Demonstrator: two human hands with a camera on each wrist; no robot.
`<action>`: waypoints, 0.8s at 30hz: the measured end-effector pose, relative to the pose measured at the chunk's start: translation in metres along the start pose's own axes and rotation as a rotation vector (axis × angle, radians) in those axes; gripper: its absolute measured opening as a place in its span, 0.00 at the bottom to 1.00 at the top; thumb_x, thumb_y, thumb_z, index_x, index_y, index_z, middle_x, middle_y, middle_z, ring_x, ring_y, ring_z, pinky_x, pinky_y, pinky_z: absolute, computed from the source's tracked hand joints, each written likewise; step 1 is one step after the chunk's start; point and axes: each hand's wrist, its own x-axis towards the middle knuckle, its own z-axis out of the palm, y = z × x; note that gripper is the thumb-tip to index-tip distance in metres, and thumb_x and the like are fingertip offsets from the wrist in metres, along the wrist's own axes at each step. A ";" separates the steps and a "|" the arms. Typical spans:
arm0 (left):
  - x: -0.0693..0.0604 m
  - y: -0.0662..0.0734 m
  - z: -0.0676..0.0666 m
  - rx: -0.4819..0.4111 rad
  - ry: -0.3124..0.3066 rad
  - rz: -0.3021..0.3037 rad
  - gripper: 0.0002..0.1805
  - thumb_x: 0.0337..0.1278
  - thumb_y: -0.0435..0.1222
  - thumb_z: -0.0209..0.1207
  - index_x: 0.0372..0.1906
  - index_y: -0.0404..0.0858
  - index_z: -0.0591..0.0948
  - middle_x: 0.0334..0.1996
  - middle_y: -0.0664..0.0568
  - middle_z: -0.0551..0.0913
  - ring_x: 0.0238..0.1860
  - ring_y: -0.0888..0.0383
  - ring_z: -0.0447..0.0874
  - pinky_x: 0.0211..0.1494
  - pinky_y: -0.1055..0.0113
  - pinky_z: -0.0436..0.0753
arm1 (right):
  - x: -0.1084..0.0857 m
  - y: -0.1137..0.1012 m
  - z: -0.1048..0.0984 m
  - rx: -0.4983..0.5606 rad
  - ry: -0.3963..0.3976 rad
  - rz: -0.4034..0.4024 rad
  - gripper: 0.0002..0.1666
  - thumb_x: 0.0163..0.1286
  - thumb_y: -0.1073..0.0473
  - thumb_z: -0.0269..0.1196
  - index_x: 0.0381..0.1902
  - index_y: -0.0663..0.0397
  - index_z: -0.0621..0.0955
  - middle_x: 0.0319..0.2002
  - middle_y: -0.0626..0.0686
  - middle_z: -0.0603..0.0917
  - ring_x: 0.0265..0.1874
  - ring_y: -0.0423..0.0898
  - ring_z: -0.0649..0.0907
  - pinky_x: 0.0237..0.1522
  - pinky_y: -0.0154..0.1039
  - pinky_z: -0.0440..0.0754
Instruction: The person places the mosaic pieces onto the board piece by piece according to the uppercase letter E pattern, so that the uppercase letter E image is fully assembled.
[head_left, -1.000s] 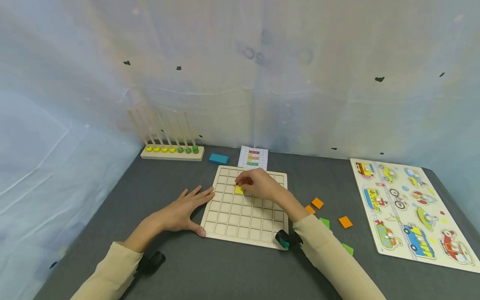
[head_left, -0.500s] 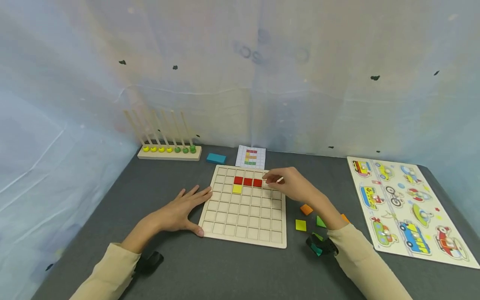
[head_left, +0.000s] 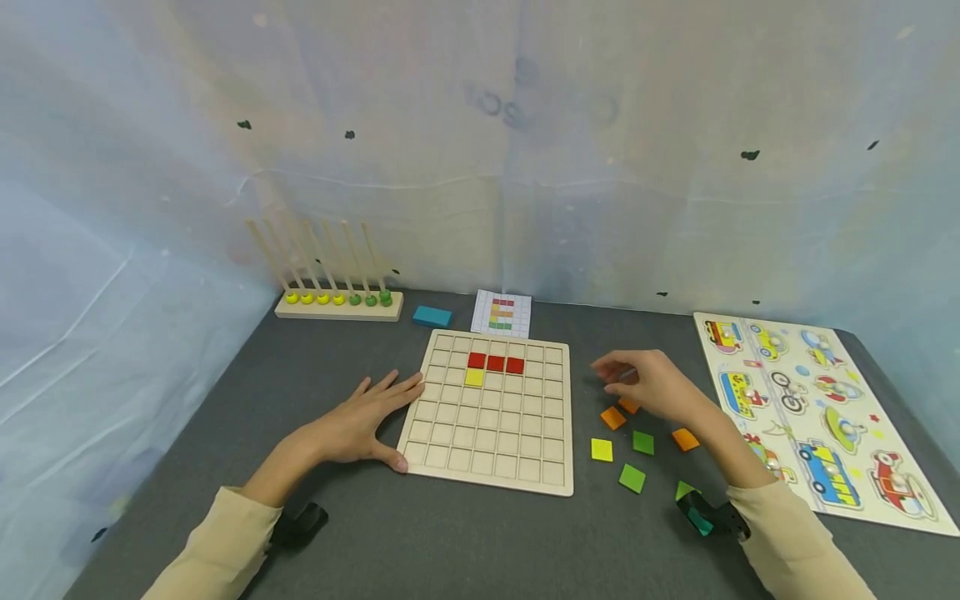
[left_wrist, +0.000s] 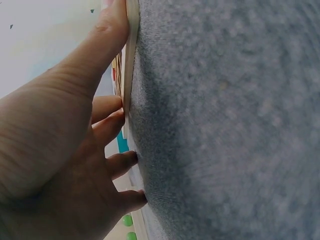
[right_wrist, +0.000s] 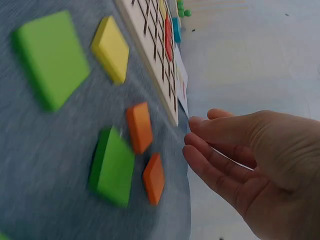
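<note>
A wooden grid board (head_left: 487, 437) lies mid-table. Three red tiles (head_left: 496, 363) sit side by side in one of its rows, with a yellow tile (head_left: 474, 377) below the leftmost. My left hand (head_left: 367, 423) rests at the board's left edge, fingers spread; in the left wrist view the thumb (left_wrist: 102, 37) touches the rim. Right of the board, my right hand (head_left: 648, 383) hovers above the loose orange tiles (head_left: 612, 417), fingers loosely bent and holding nothing. Another yellow tile (right_wrist: 111, 50) and several green tiles (head_left: 632, 478) lie nearby on the table.
A printed pattern card (head_left: 502, 314) lies behind the board, beside a blue block (head_left: 432, 317). At the back left stands a peg abacus (head_left: 339, 310) with yellow and green beads. A vehicle puzzle board (head_left: 817, 417) covers the right side. A pale curtain (head_left: 480, 167) hangs behind.
My right hand has let go of the yellow tile on the board, uncovered the red tiles and moved right, past the board's edge. The left hand stays in place.
</note>
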 end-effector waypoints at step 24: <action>0.000 0.001 -0.001 -0.001 -0.008 -0.014 0.65 0.35 0.63 0.70 0.78 0.41 0.53 0.78 0.47 0.48 0.77 0.39 0.38 0.71 0.33 0.39 | -0.031 0.016 0.002 -0.050 0.028 0.082 0.21 0.57 0.73 0.70 0.50 0.66 0.83 0.45 0.61 0.85 0.41 0.55 0.85 0.40 0.43 0.85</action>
